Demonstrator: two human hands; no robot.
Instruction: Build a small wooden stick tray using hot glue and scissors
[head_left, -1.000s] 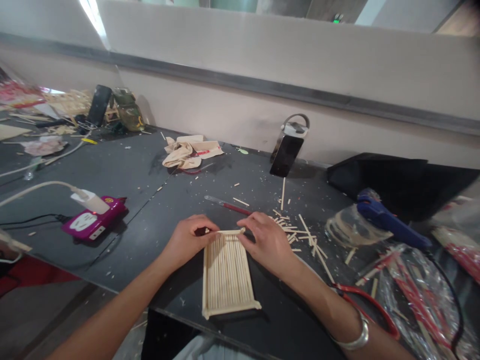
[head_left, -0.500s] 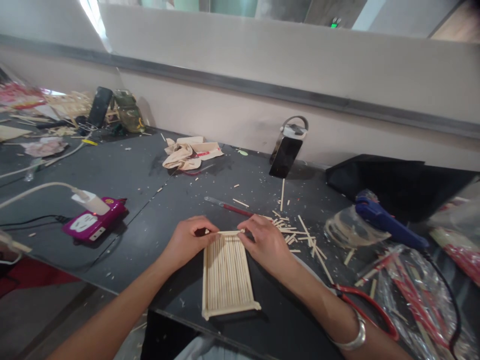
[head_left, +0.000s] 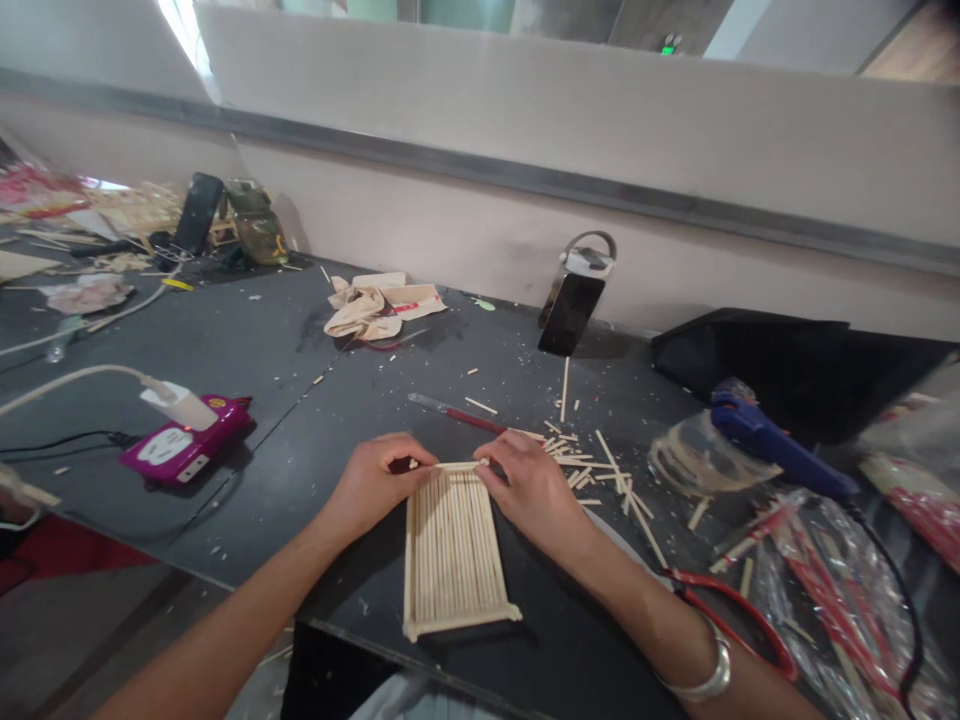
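A flat panel of pale wooden sticks (head_left: 454, 550) lies near the table's front edge, with raised sticks along its borders. Across its far end runs a thin wooden stick (head_left: 456, 466). My left hand (head_left: 381, 478) pinches the left end of this stick between thumb and fingers. At the opposite end my right hand (head_left: 531, 482) grips it in the same way, fingertips closed. Parts of the panel's far corners are hidden behind my fingers. Cut stick pieces (head_left: 577, 460) lie scattered just beyond my right hand.
To the right are red-handled scissors (head_left: 739, 615), a blue glue gun (head_left: 780, 445) and plastic-wrapped sticks (head_left: 832, 590). A purple power strip (head_left: 187, 445) sits left. Behind are crumpled brown paper (head_left: 379, 308), a red pen-like tool (head_left: 465, 414) and a phone (head_left: 571, 315) leaning on a bottle.
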